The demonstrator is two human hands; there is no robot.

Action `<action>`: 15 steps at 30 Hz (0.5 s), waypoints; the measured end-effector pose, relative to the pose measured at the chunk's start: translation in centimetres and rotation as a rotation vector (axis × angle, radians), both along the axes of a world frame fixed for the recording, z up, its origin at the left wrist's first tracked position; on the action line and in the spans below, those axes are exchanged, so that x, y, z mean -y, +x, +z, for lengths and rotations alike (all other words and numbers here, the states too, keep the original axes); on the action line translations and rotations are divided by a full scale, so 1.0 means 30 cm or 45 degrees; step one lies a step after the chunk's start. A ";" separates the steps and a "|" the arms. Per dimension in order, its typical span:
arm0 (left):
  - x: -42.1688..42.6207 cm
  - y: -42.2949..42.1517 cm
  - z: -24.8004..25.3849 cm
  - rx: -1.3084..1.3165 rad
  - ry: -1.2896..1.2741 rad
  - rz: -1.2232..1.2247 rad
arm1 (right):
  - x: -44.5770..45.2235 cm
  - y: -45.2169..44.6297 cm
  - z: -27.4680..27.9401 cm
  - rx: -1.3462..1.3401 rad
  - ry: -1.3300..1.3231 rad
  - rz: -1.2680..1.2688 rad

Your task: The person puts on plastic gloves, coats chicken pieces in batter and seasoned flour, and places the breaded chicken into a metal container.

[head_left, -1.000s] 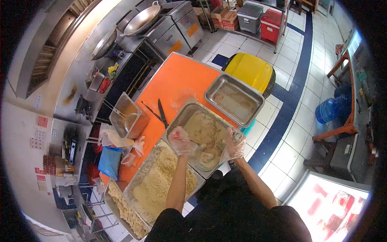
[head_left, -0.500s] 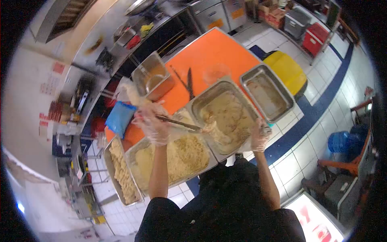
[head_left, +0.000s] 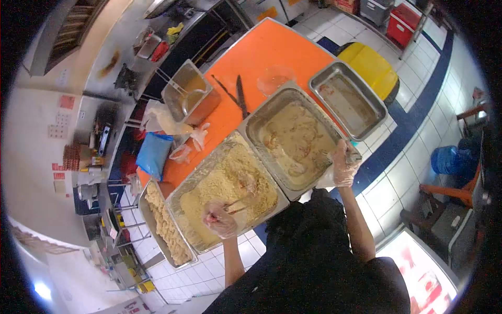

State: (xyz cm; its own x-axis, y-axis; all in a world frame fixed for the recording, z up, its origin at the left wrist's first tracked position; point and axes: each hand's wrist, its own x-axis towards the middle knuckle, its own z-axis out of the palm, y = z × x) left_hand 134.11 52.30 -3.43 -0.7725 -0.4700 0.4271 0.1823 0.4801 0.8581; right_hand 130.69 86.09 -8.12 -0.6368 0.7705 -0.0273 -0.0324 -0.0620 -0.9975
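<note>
My left hand, in a clear plastic glove, is closed around metal tongs above a pan of breading. The tongs' tips are at a battered piece lying in the crumbly flour; whether they still grip it I cannot tell. My right hand, also gloved, is closed at the near right corner of the batter pan, apparently holding its rim. Coated pieces sit in the pale batter there. A narrow tray of breaded pieces stands left of the breading pan.
The orange table holds a deep metal container, dark tongs, a blue bag and crumpled plastic gloves. A shallow metal pan is at the right edge. Beyond stands a yellow bin.
My left hand has moved down and toward me with the tongs, carrying a battered piece from the batter pan into the breading. My right hand stays at the batter pan's corner. The view has shifted slightly.
</note>
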 end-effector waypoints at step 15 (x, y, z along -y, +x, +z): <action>-0.667 -0.480 -0.212 0.099 -0.838 -0.785 | 0.030 0.045 0.035 0.174 0.054 -0.100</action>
State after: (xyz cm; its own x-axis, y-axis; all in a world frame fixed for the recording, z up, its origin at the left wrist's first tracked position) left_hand 119.73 72.31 -9.80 -0.8444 0.3576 0.3990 0.5225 0.7144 0.4655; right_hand 132.05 85.19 -7.08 -0.5675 0.8199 -0.0758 0.1009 -0.0221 -0.9947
